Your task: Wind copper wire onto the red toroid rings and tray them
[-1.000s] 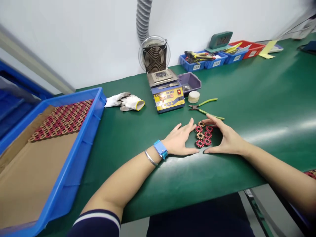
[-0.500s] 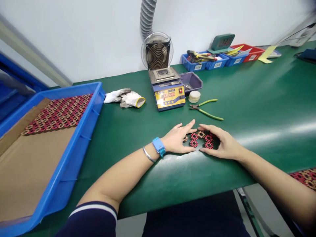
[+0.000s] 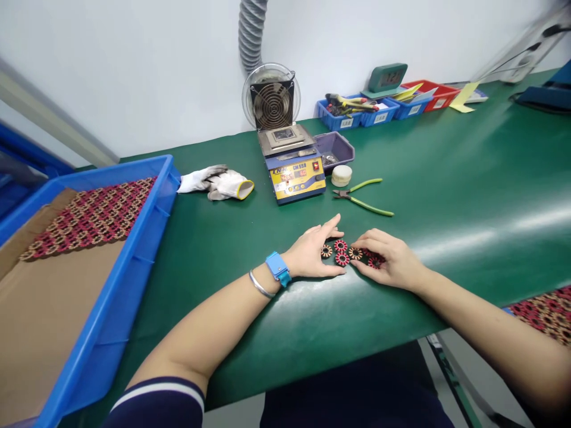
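Note:
Several small ring-shaped wound coils, some red and some copper-coloured, lie close together on the green bench top between my hands. My left hand [image 3: 311, 251] rests on the bench with its thumb and fingers spread apart. Beside its palm lies a copper coil [image 3: 326, 251], and just right of that are an upper red coil [image 3: 340, 246] and a lower red coil [image 3: 342, 259]. Curled around the right part of the group, my right hand [image 3: 388, 260] has its thumb and fingertips at either side of another copper coil [image 3: 355, 253]. Its fingers partly cover red coils [image 3: 375, 262].
A blue tray [image 3: 104, 306] with rows of coils stands at left. Behind my hands are white gloves [image 3: 223, 183], a yellow-fronted heater unit [image 3: 298, 181], a round white container [image 3: 341, 174] and green-handled cutters [image 3: 368, 196]. Blue bins [image 3: 347, 123] line the wall.
My right hand has closed in around the coils on its side, bringing them left toward the others. My left hand stays spread beside the group. The view has shifted slightly.

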Demonstrator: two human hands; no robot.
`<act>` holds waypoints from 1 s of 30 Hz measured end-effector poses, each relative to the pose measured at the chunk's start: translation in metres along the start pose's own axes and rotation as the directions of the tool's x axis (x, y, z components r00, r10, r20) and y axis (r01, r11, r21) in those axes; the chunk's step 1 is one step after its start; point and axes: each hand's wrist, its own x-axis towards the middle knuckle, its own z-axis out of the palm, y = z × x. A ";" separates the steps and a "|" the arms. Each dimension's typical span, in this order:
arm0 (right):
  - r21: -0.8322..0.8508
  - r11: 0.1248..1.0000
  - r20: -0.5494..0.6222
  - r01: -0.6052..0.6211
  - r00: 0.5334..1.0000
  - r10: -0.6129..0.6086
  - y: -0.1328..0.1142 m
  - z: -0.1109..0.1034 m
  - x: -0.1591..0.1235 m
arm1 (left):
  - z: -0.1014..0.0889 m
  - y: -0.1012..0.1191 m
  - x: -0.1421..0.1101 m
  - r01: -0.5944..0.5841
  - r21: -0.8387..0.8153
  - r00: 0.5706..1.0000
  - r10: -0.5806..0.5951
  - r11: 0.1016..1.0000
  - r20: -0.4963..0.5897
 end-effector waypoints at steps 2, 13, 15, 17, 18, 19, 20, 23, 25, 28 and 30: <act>-0.018 1.000 -0.035 -0.013 0.999 0.012 -0.001 0.001 -0.001 | 0.000 -0.002 0.000 -0.004 -0.003 1.000 0.004 1.000 -0.009; 0.029 0.955 -0.374 -0.295 0.883 0.284 -0.009 -0.024 -0.020 | -0.010 0.008 -0.004 0.065 0.036 0.998 -0.066 0.997 0.021; 0.049 0.900 -0.489 -0.433 0.775 0.400 -0.010 -0.045 -0.053 | -0.012 0.007 -0.004 0.097 0.093 0.995 -0.098 0.991 0.014; 0.077 0.813 -0.601 -0.577 0.623 0.500 -0.007 -0.069 -0.104 | -0.014 0.005 -0.003 0.095 0.137 0.995 -0.098 0.986 0.015; 0.097 0.753 -0.655 -0.651 0.528 0.540 -0.003 -0.081 -0.135 | -0.014 0.004 -0.003 0.092 0.153 0.995 -0.095 0.984 0.013; 0.124 0.681 -0.702 -0.722 0.421 0.574 0.003 -0.094 -0.168 | -0.014 0.003 -0.003 0.091 0.165 0.996 -0.094 0.982 0.010; 0.160 0.596 -0.744 -0.787 0.301 0.597 0.011 -0.107 -0.202 | -0.014 0.003 -0.003 0.090 0.174 0.996 -0.093 0.981 0.006; 0.293 0.280 -0.795 -0.914 -0.070 0.603 0.040 -0.145 -0.297 | -0.012 0.004 -0.003 0.107 0.185 0.994 -0.106 0.977 -0.016; 0.362 0.071 -0.787 -0.930 -0.263 0.558 0.061 -0.166 -0.346 | -0.011 0.006 -0.003 0.135 0.192 0.991 -0.130 0.972 -0.036; 0.406 -0.133 -0.763 -0.904 -0.416 0.495 0.088 -0.185 -0.394 | -0.009 0.006 -0.003 0.194 0.207 0.980 -0.181 0.959 -0.079; 0.411 -0.198 -0.744 -0.890 -0.453 0.490 0.106 -0.189 -0.412 | -0.008 0.005 -0.004 0.229 0.209 0.971 -0.210 0.951 -0.111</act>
